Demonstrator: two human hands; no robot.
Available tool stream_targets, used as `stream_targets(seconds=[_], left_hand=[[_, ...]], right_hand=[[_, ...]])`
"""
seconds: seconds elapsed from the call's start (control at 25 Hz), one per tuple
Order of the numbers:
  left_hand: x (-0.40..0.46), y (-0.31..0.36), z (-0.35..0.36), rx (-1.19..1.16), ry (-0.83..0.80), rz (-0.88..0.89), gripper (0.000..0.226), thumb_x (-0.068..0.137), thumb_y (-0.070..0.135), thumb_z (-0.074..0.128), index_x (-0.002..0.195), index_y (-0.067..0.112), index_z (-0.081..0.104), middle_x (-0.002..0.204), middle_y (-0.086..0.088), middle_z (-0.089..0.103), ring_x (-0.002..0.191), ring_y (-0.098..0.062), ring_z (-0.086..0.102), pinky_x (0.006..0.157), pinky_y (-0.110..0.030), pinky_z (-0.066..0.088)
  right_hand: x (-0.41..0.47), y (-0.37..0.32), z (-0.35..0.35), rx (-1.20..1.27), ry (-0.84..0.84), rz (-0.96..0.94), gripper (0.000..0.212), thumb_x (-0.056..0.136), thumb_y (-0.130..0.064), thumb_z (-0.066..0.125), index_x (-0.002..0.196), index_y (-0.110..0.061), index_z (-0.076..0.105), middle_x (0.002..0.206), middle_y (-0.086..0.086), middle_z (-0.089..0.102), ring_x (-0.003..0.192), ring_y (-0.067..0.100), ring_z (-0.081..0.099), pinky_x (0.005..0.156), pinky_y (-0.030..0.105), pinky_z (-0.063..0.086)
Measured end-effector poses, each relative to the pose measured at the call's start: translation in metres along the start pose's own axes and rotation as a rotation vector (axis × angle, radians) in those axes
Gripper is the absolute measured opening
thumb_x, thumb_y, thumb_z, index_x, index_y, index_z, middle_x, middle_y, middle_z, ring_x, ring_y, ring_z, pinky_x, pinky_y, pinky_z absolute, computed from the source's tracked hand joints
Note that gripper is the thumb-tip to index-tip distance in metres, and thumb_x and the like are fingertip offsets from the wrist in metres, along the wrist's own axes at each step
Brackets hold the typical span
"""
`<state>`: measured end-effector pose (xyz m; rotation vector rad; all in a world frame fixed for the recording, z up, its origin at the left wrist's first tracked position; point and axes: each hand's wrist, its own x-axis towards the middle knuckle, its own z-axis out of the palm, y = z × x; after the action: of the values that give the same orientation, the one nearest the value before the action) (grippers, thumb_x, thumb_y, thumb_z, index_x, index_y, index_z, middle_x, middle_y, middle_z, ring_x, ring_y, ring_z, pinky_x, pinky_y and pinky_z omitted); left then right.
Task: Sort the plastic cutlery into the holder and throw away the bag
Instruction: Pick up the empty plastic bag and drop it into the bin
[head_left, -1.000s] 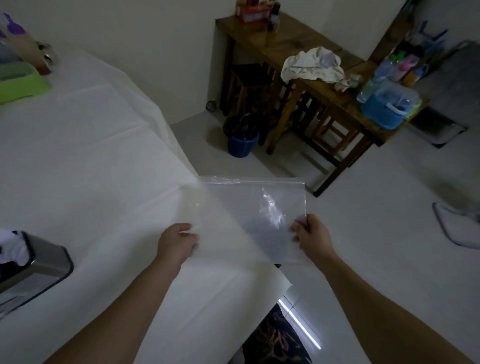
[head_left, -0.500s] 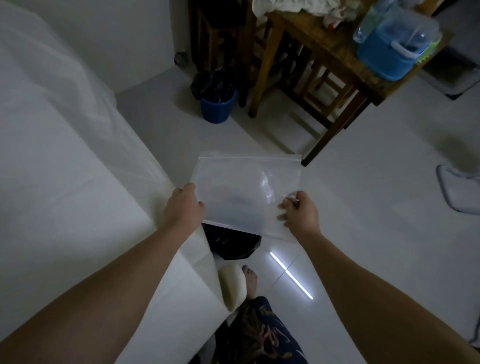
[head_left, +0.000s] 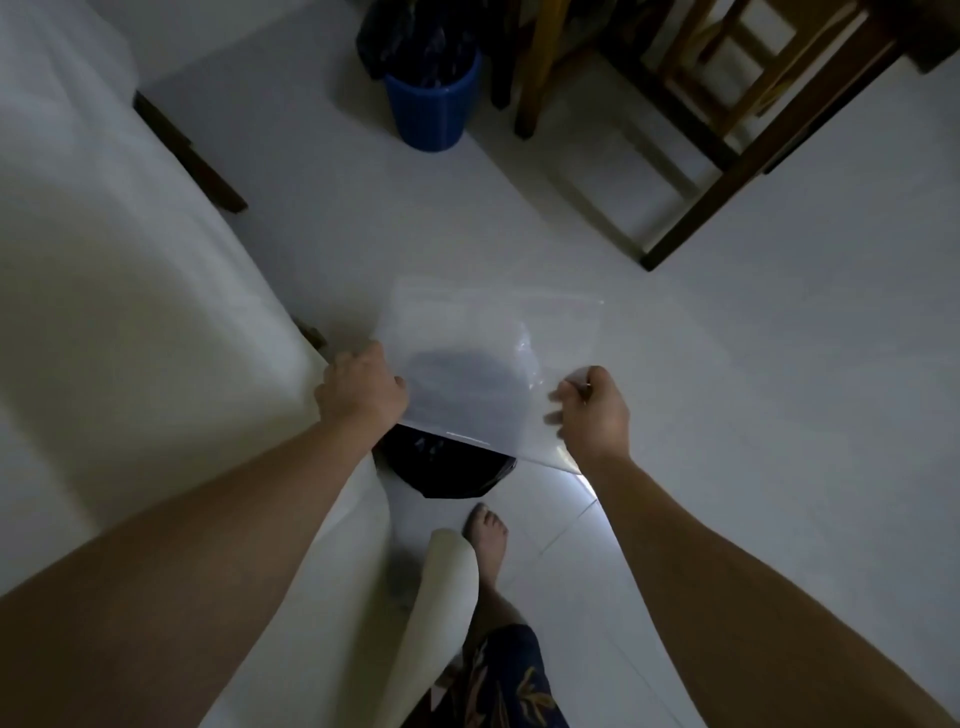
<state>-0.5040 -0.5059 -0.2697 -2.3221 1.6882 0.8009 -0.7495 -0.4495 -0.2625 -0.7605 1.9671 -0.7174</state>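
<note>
Both hands have carried the clear bag (head_left: 498, 364) off the white-covered table (head_left: 130, 338), now flat over a black-lined bin (head_left: 447, 467) on the floor. Left hand (head_left: 361, 387) grips its left edge, right hand (head_left: 592, 410) pinches the right edge. Blue bin (head_left: 431, 104) stands well apart near a wooden table leg (head_left: 717, 192)

Single head-worn view, wide-angle, looking steeply down past both forearms at the floor (head_left: 727, 415), table edge (head_left: 291, 332) at left

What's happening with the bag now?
Left hand, right hand both grip clear bag. Bag flat above black bin. Nothing between them.
</note>
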Motion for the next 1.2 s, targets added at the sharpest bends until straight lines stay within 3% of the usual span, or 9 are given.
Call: stream_targets(seconds=[0.32, 0.4, 0.52, 0.64, 0.76, 0.92, 1.12, 1.2], left_hand=[[0.035, -0.003, 0.089, 0.123, -0.082, 0.011, 0.046, 0.092, 0.040, 0.048, 0.132, 0.017, 0.048, 0.128, -0.017, 0.050, 0.119, -0.038, 0.049, 0.096, -0.047, 0.041], [0.038, -0.007, 0.115, 0.193, -0.126, 0.026, 0.047, 0.092, 0.044, 0.046, 0.131, 0.019, 0.050, 0.136, -0.016, 0.045, 0.126, -0.036, 0.044, 0.102, -0.048, 0.036], [0.035, -0.013, 0.155, 0.269, -0.177, 0.132, 0.047, 0.091, 0.045, 0.046, 0.131, 0.021, 0.050, 0.153, -0.014, 0.031, 0.142, -0.034, 0.028, 0.112, -0.053, 0.027], [0.022, -0.016, 0.192, 0.205, -0.279, 0.259, 0.048, 0.090, 0.036, 0.049, 0.134, 0.019, 0.045, 0.145, -0.011, 0.039, 0.135, -0.032, 0.038, 0.109, -0.051, 0.035], [0.016, -0.011, 0.222, 0.160, -0.393, 0.348, 0.060, 0.085, 0.032, 0.058, 0.140, 0.016, 0.037, 0.145, -0.013, 0.036, 0.134, -0.034, 0.037, 0.108, -0.050, 0.036], [0.026, -0.011, 0.251, 0.130, -0.483, 0.344, 0.083, 0.087, 0.035, 0.062, 0.154, 0.015, 0.018, 0.162, -0.015, 0.012, 0.146, -0.035, 0.019, 0.118, -0.049, 0.023], [0.051, -0.021, 0.284, 0.098, -0.480, 0.360, 0.068, 0.096, 0.034, 0.043, 0.156, 0.015, 0.017, 0.163, -0.012, 0.016, 0.147, -0.032, 0.020, 0.120, -0.046, 0.021], [0.059, -0.021, 0.293, 0.073, -0.550, 0.336, 0.065, 0.098, 0.034, 0.037, 0.156, 0.013, 0.015, 0.163, -0.011, 0.018, 0.147, -0.029, 0.023, 0.119, -0.044, 0.023]], right_hand=[[0.051, 0.077, 0.035, -0.051, -0.013, 0.076, 0.013, 0.098, -0.011, 0.047, 0.087, -0.017, 0.051, 0.088, 0.006, 0.071, 0.060, 0.018, 0.071, 0.049, 0.028, 0.049], [0.060, 0.096, 0.043, -0.072, -0.026, 0.112, 0.010, 0.098, -0.011, 0.047, 0.090, -0.015, 0.052, 0.089, 0.006, 0.071, 0.062, 0.020, 0.071, 0.052, 0.032, 0.052], [0.071, 0.123, 0.060, -0.132, -0.032, 0.179, 0.010, 0.098, -0.014, 0.045, 0.093, -0.016, 0.053, 0.089, 0.003, 0.071, 0.063, 0.019, 0.072, 0.063, 0.041, 0.058], [0.074, 0.143, 0.078, -0.207, -0.009, 0.225, 0.019, 0.098, -0.014, 0.044, 0.083, -0.025, 0.051, 0.087, 0.002, 0.070, 0.063, 0.018, 0.072, 0.067, 0.042, 0.062], [0.077, 0.156, 0.087, -0.257, -0.002, 0.263, 0.020, 0.098, -0.015, 0.045, 0.083, -0.027, 0.050, 0.087, 0.003, 0.068, 0.065, 0.018, 0.072, 0.068, 0.041, 0.063], [0.087, 0.165, 0.090, -0.240, -0.051, 0.275, 0.006, 0.100, -0.021, 0.049, 0.096, -0.023, 0.053, 0.090, -0.001, 0.066, 0.068, 0.016, 0.073, 0.063, 0.033, 0.062], [0.099, 0.178, 0.095, -0.328, -0.140, 0.272, 0.011, 0.102, -0.023, 0.045, 0.093, -0.025, 0.051, 0.095, 0.002, 0.067, 0.076, 0.018, 0.072, 0.068, 0.035, 0.062], [0.104, 0.183, 0.098, -0.353, -0.168, 0.296, 0.012, 0.102, -0.021, 0.046, 0.092, -0.025, 0.051, 0.094, 0.004, 0.066, 0.076, 0.021, 0.072, 0.070, 0.037, 0.062]])
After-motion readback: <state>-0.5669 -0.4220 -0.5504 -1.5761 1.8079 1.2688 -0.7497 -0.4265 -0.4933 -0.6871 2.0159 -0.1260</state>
